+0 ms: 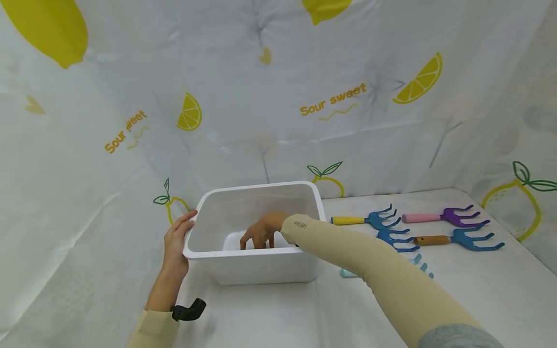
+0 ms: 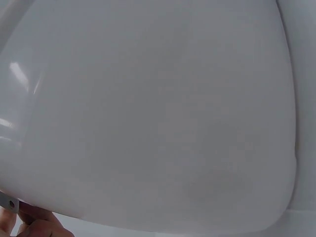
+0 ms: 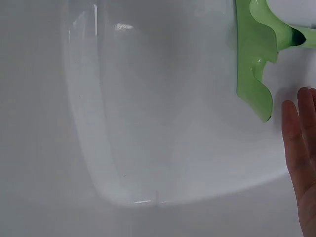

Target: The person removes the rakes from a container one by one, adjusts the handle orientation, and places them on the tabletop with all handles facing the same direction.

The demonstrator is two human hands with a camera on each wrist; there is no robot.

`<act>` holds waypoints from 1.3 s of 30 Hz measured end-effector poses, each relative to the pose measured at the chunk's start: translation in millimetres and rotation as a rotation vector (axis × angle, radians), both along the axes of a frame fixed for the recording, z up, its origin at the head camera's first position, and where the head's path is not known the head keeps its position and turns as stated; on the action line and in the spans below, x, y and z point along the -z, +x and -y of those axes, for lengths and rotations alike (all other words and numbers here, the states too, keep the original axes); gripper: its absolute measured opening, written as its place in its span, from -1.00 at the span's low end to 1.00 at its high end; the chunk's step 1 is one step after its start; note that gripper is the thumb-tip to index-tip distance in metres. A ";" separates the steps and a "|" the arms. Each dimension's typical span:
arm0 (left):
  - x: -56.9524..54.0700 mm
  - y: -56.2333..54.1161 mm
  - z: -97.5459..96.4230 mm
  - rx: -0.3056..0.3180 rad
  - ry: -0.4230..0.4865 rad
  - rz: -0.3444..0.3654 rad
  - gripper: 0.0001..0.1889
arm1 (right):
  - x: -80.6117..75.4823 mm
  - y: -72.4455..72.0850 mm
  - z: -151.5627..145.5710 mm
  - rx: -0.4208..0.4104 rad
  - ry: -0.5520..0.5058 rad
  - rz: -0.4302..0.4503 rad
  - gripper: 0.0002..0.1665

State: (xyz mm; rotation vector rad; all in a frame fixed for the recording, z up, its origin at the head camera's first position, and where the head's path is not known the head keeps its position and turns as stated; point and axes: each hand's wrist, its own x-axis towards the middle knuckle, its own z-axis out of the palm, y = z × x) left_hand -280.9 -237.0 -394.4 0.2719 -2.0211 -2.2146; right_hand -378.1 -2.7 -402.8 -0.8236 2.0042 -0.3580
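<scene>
A white plastic bin (image 1: 261,268) stands on the table, its inside facing up. My left hand (image 1: 175,244) holds the bin's left rim, thumb and fingers on either side of the edge. My right hand (image 1: 261,234) reaches down inside the bin, fingers pointing downward. In the right wrist view, a green garden tool head (image 3: 254,54) with curved edges and a tubular neck lies on the bin floor. The fingers (image 3: 295,138) of my right hand extend straight beside it, with a gap between. From the head view, the bin's front wall hides that tool.
Right of the bin lie hand rakes: a yellow-handled blue one (image 1: 348,220), a pink-handled purple one (image 1: 461,216) and a wood-handled blue one (image 1: 472,238). Another blue rake head (image 1: 393,237) and a mint handle (image 1: 348,273) are partly behind my right sleeve. A lemon-print sheet (image 1: 252,121) hangs behind.
</scene>
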 end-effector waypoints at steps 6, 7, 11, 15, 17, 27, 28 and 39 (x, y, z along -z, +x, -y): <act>1.2 -2.2 -1.1 -0.018 0.032 -0.003 -0.54 | -0.1 10.8 1.0 -0.019 0.017 -0.001 -0.33; 1.0 -2.8 -1.6 -0.021 0.039 -0.003 -0.54 | -0.1 12.2 0.9 -0.014 0.022 0.000 -0.30; 0.0 -4.0 -2.9 -0.037 0.049 -0.001 -0.55 | 0.4 16.0 1.2 -0.017 0.023 0.066 -0.27; -1.6 -4.3 -2.7 -0.037 0.035 -0.016 -0.55 | 0.6 17.1 2.7 -0.026 0.002 0.166 -0.31; -2.3 -4.4 -2.6 -0.031 0.030 -0.025 -0.55 | -0.3 17.1 3.0 -0.021 0.010 0.189 -0.36; -0.4 -4.0 -1.0 -0.035 0.034 -0.011 -0.55 | 0.7 15.5 3.1 0.068 0.081 0.227 -0.60; -0.3 -4.1 -1.1 -0.034 0.031 -0.014 -0.55 | 1.0 15.1 2.9 0.071 0.082 0.227 -0.63; -0.8 -4.2 -0.8 -0.031 0.021 -0.020 -0.55 | -3.3 19.8 3.6 0.017 0.062 0.253 -0.59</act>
